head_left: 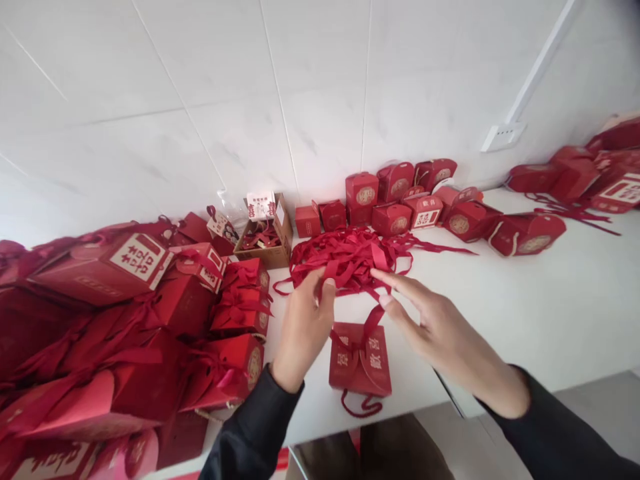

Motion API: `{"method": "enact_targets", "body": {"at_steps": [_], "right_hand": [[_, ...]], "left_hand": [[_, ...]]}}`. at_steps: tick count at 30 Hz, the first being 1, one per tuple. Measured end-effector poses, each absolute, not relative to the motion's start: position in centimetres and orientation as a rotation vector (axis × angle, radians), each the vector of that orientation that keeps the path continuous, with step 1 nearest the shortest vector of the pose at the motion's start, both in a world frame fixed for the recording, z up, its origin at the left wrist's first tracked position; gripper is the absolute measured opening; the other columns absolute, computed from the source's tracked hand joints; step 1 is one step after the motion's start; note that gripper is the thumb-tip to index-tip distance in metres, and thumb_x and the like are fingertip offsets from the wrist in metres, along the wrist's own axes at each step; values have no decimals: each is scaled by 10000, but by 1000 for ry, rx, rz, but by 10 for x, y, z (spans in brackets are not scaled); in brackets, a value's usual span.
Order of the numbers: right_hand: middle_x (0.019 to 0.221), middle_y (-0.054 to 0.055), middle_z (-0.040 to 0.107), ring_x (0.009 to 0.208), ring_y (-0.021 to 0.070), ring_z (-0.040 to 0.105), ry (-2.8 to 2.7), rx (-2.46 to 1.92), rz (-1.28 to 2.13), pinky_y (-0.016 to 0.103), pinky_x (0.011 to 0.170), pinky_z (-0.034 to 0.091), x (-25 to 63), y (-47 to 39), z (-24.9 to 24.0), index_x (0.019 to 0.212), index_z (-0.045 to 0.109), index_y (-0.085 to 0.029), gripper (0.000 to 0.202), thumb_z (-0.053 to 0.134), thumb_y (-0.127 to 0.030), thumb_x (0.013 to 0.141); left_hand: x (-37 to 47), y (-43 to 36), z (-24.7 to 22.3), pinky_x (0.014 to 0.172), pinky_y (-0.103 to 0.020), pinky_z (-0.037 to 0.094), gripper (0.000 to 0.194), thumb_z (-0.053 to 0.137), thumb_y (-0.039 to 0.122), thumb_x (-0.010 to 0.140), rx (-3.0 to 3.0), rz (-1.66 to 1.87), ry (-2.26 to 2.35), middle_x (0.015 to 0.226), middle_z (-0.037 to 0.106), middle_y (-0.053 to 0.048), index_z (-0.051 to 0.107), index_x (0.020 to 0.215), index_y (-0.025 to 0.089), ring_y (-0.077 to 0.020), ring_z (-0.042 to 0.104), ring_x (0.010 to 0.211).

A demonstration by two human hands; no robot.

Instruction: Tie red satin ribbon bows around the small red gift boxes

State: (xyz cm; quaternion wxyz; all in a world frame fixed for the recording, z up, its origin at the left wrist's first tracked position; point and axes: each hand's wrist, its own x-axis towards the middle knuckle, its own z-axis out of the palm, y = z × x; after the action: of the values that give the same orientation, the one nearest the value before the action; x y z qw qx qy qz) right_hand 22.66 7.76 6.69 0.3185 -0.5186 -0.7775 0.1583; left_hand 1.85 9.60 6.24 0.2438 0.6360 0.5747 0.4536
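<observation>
"Where is the small red box [361,377]?"

"On the white table [505,320], right in front of the person, between the two forearms. Its rounded flaps meet on top, with pale lettering on them, and a dark red cord [367,409] trails off its near edge."

"And the ribbon [373,321]?"

"It runs across the flaps and rises off the top on the right, towards the right hand [443,327]. On the other side it goes up under the left hand [305,327]."

"What is the left hand doing?"

"Its thumb and forefinger are pinched together on the ribbon."

"The right one too?"

"Hard to say. The thumb tip meets the ribbon and the forefinger stretches out past it, but the view is too soft to tell whether it grips."

"What lies around them?"

"Just beyond the fingertips, a tangled heap of loose red ribbons [345,253]. Beside that heap, an open carton [265,257]. To the left, a pile of red boxes [173,303], many tied with bows. Along the wall [320,100], a group of gift boxes [361,195] with gold or white panels."
</observation>
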Motion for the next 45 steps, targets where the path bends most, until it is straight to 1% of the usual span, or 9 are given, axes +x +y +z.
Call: {"method": "enact_targets", "body": {"at_steps": [2,5,7,10,14,18,23,35,45], "right_hand": [[1069,148,775,948,362,756,-2100,-1599,298,508,790,603,238,76,60,1447,569,-171,510,425,-430,1032],[831,65,739,720,302,733,-2099,-1660,348,421,645,565,245,67,53,1241,631,-215,349,470,-421,1010],[896,35,735,780,248,733,-2126,-1499,539,358,679,558,239,60,51,1066,629,-253,192,491,-379,1018],[1024,26,723,881,207,720,-2185,-1318,735,329,773,551,222,54,47,1044,605,-263,102,507,-270,1019],[970,38,673,846,217,677,-2250,-1292,668,365,772,526,208,55,34,1004,571,-244,87,508,-183,1012],[934,36,629,849,229,650,-2292,-1260,603,378,760,507,210,54,26,980,528,-243,104,477,-178,1043],[945,29,601,841,219,624,-2292,-1229,584,367,752,497,212,51,25,974,500,-250,101,486,-195,1058],[808,11,579,713,201,582,-2272,-1234,496,342,653,465,207,50,27,858,471,-236,158,515,-101,929],[923,7,622,775,188,615,-2173,-1308,648,345,733,490,215,47,25,971,527,-254,37,523,-235,1003]], "left_hand": [[7,85,50,1133,-582,405,521,593,330,951,1800,1226,1721,1442,581,-214,502,1422,127,-362,531,1366],[-6,60,38,1196,-585,363,687,582,371,977,2050,1034,1594,1613,395,-192,294,1576,194,-334,373,1504],[-11,44,34,1212,-569,370,737,647,384,949,2166,759,1369,1637,374,-143,291,1581,260,-322,318,1535],[-10,34,28,1236,-563,353,775,738,351,887,2164,546,1272,1624,392,-117,346,1551,272,-325,285,1545],[-4,33,20,1218,-511,394,668,710,299,915,2086,634,1285,1562,448,-113,391,1502,270,-286,394,1476],[0,29,17,1195,-492,417,507,679,242,932,2046,701,1288,1543,445,-72,502,1398,334,-278,399,1468],[2,25,13,1180,-486,426,372,685,250,931,2009,776,1303,1517,439,-90,563,1279,302,-284,421,1446],[2,24,8,1176,-485,421,327,658,281,962,2034,775,1298,1527,416,-91,566,1276,298,-285,415,1450],[3,22,8,1179,-474,423,353,648,290,972,2015,804,1291,1522,414,-98,546,1309,296,-282,408,1456]]}}
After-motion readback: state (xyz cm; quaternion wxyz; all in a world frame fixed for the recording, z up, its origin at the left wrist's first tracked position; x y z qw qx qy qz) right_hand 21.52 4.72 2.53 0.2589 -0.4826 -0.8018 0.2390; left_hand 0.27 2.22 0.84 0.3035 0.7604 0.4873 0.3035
